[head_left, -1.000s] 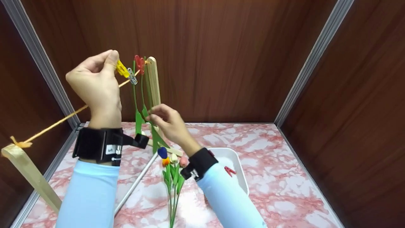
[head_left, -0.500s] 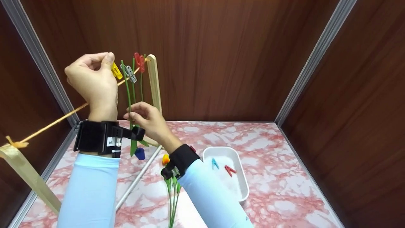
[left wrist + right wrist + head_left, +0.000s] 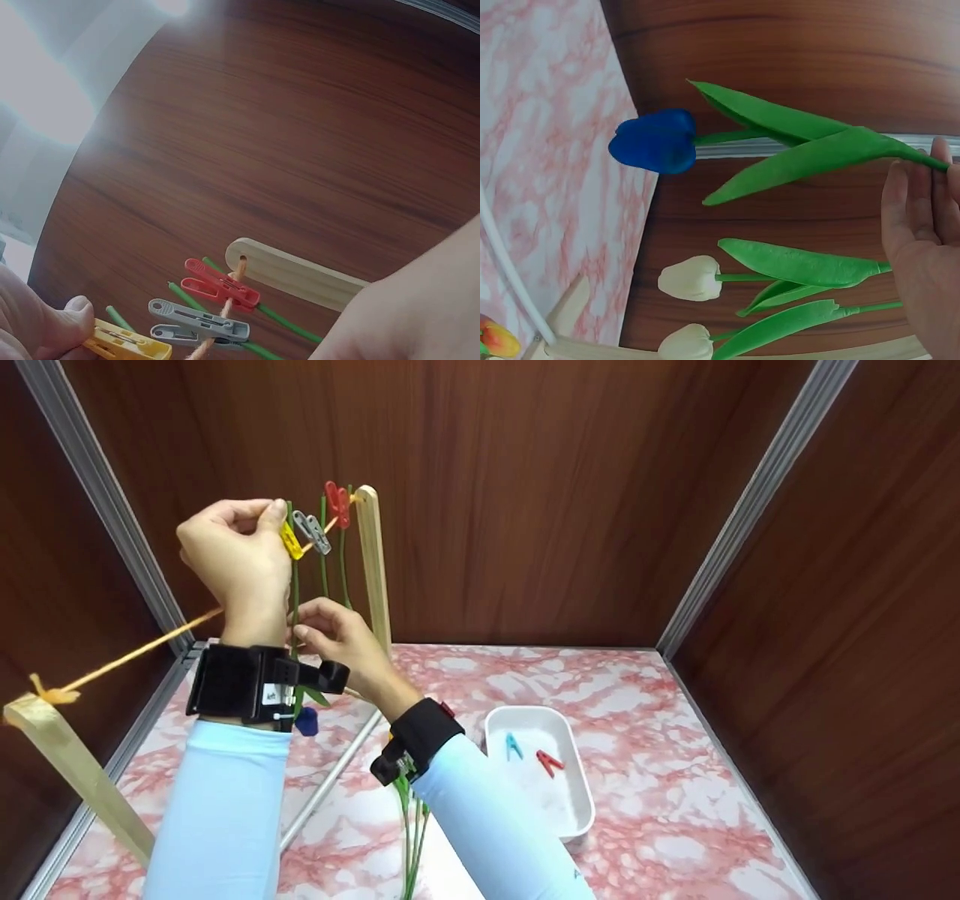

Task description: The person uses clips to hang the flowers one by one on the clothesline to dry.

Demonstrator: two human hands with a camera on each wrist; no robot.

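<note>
My left hand [image 3: 238, 551] pinches a yellow clothespin [image 3: 127, 343] by its handle ends at the orange rope [image 3: 142, 649]. Lower down, my right hand [image 3: 341, 641] holds the green stem of a blue artificial tulip [image 3: 656, 141], which hangs flower down. Its stem end rises beside the yellow clothespin; whether the clothespin grips it cannot be told. Farther along the rope, a grey clothespin [image 3: 199, 321] and a red clothespin [image 3: 221, 285] each hold a stem. Two white tulips [image 3: 690, 278] hang flower down in the right wrist view.
The rope runs between a near wooden post [image 3: 82, 776] and a far wooden post [image 3: 375, 570]. A white tray [image 3: 587, 799] holds a blue clothespin [image 3: 514, 746] and a red one. Tulip stems [image 3: 412, 840] lie under my right forearm, beside a white rod [image 3: 330, 776].
My right hand has moved left, bringing the blue tulip's stem up to the rope beside the grey clothespin. My left hand stays near the rope with the yellow clothespin, shifting slightly.
</note>
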